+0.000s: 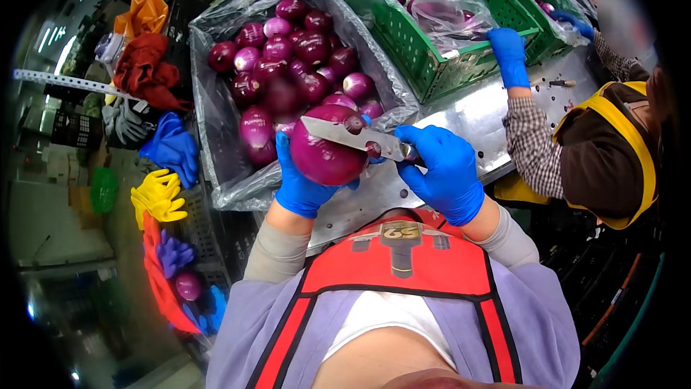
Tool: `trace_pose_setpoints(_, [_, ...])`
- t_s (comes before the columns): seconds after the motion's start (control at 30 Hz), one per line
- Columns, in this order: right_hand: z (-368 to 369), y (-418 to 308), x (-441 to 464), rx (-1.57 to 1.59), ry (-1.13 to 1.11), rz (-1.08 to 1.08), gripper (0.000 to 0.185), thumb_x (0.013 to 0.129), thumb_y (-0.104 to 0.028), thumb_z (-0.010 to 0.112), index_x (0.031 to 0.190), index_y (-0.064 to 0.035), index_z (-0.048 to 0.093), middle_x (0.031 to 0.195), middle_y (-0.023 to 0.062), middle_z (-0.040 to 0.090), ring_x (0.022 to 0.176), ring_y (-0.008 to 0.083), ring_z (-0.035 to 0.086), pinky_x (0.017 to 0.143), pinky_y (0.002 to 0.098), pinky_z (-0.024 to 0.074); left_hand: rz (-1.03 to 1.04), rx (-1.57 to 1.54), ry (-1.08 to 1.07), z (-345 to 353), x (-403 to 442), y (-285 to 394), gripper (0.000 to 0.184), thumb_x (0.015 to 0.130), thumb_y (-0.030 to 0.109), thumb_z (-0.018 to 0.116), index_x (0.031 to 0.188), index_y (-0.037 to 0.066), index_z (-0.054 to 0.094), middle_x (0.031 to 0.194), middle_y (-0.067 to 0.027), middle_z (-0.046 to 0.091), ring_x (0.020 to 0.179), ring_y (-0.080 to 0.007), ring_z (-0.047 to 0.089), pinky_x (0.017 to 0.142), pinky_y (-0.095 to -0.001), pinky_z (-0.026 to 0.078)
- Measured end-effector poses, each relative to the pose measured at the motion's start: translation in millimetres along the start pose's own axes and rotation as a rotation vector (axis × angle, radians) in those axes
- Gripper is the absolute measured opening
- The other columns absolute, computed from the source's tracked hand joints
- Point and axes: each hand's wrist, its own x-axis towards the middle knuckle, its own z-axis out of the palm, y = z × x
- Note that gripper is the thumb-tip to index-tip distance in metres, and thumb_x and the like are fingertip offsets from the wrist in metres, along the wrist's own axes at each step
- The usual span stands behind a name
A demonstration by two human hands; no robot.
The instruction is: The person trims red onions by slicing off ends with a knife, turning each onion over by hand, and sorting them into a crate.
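Observation:
A large red onion (324, 156) rests in my left hand (299, 186), whose blue-gloved fingers are wrapped around it from below. My right hand (448, 173), also in a blue glove, grips a knife (342, 133) by its dark handle. The broad blade lies across the upper part of the onion, pointing left, with small dark red bits on or beside it. Just beyond my hands, a crate lined with clear plastic (216, 101) holds many peeled red onions (312, 48), glossy and purple.
Green crates (439, 76) with plastic liners and more onions stand at the upper right. A co-worker's blue-gloved hand (508, 51) touches one crate's edge. Onion scraps and a small knife (563, 83) lie on the metal table (533, 112). Coloured gloves (160, 196) hang at left.

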Motion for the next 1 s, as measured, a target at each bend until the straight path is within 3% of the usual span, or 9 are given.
trace_pose_setpoints(0.07, [0, -2, 1, -0.032, -0.029, -0.029, 0.038, 0.066, -0.008, 0.069, 0.103, -0.0088, 0.061, 0.071, 0.0042, 0.057, 0.063, 0.0228, 0.058, 0.055, 0.0352, 0.0457, 0.024, 0.119, 0.219, 9, 3, -1, 0.1, 0.071, 0.081, 0.042, 0.141, 0.011, 0.031, 0.135, -0.0187, 0.043, 0.111, -0.0409, 0.054, 0.062, -0.0485, 0.057])
trace_pose_setpoints(0.27, [2, -8, 7, -0.032, -0.023, -0.07, 0.043, 0.065, -0.008, 0.069, 0.107, -0.0092, 0.06, 0.072, 0.0052, 0.055, 0.064, 0.0234, 0.057, 0.055, 0.0357, 0.0454, -0.011, 0.585, 0.267, 11, 4, 2, 0.108, 0.068, 0.089, 0.032, 0.14, 0.008, 0.031, 0.135, -0.0187, 0.044, 0.11, -0.0399, 0.055, 0.06, -0.0474, 0.057])
trace_pose_setpoints(0.37, [3, -7, 5, -0.069, -0.01, -0.087, 0.044, 0.065, -0.007, 0.069, 0.108, -0.0088, 0.06, 0.073, 0.0057, 0.055, 0.064, 0.024, 0.057, 0.055, 0.0361, 0.0453, 0.073, 0.981, 0.101, 15, 2, 7, 0.112, 0.066, 0.091, 0.028, 0.139, 0.007, 0.032, 0.135, -0.0188, 0.044, 0.109, -0.039, 0.056, 0.058, -0.0461, 0.056])
trace_pose_setpoints(0.47, [1, -4, 4, -0.061, -0.03, -0.051, 0.044, 0.065, -0.007, 0.068, 0.108, -0.0083, 0.06, 0.073, 0.0058, 0.056, 0.064, 0.0242, 0.057, 0.055, 0.0363, 0.0454, -0.014, 0.558, 0.173, -4, -1, 7, 0.111, 0.066, 0.088, 0.038, 0.141, 0.007, 0.028, 0.137, -0.0191, 0.042, 0.111, -0.0385, 0.055, 0.057, -0.046, 0.058])
trace_pose_setpoints(0.53, [1, -4, 4, -0.073, -0.04, -0.053, 0.044, 0.065, -0.007, 0.068, 0.108, -0.0083, 0.06, 0.073, 0.0059, 0.056, 0.064, 0.0243, 0.057, 0.055, 0.0364, 0.0456, 0.059, 0.263, -0.038, -6, -2, 0, 0.111, 0.066, 0.082, 0.052, 0.143, 0.007, 0.023, 0.139, -0.0191, 0.038, 0.114, -0.0387, 0.053, 0.06, -0.0461, 0.06])
trace_pose_setpoints(0.7, [4, -3, 7, -0.076, -0.011, -0.107, 0.053, 0.061, -0.003, 0.071, 0.112, -0.0076, 0.059, 0.07, 0.003, 0.057, 0.061, 0.0195, 0.057, 0.053, 0.0321, 0.0449, -0.031, 0.161, -0.197, -9, 3, 6, 0.108, 0.068, 0.074, 0.06, 0.144, 0.007, 0.019, 0.141, -0.0193, 0.035, 0.118, -0.0388, 0.05, 0.062, -0.0464, 0.062])
trace_pose_setpoints(0.77, [6, -5, 9, -0.078, -0.023, -0.114, 0.046, 0.065, -0.009, 0.07, 0.11, -0.0066, 0.059, 0.076, 0.0065, 0.057, 0.065, 0.0249, 0.057, 0.056, 0.0365, 0.0462, -0.103, 0.055, -0.215, 1, 3, 10, 0.107, 0.07, 0.074, 0.057, 0.144, 0.007, 0.019, 0.14, -0.0195, 0.035, 0.118, -0.0386, 0.05, 0.06, -0.0458, 0.062])
trace_pose_setpoints(0.87, [6, -7, 10, -0.113, -0.027, -0.135, 0.047, 0.065, -0.009, 0.071, 0.111, -0.0056, 0.058, 0.079, 0.0069, 0.058, 0.066, 0.0247, 0.057, 0.056, 0.0365, 0.0463, -0.031, 1.102, 0.007, 22, 2, 11, 0.1, 0.076, 0.076, 0.047, 0.143, 0.006, 0.023, 0.141, -0.02, 0.035, 0.121, -0.038, 0.047, 0.075, -0.0486, 0.059])
trace_pose_setpoints(1.0, [7, -5, 8, -0.152, -0.033, -0.143, 0.049, 0.065, -0.01, 0.071, 0.112, -0.0057, 0.058, 0.08, 0.0072, 0.058, 0.067, 0.0246, 0.057, 0.056, 0.0365, 0.0463, 0.133, 0.673, 0.052, -13, 7, 0, 0.095, 0.08, 0.078, 0.032, 0.141, 0.005, 0.029, 0.141, -0.0207, 0.037, 0.125, -0.0384, 0.043, 0.099, -0.0491, 0.042])
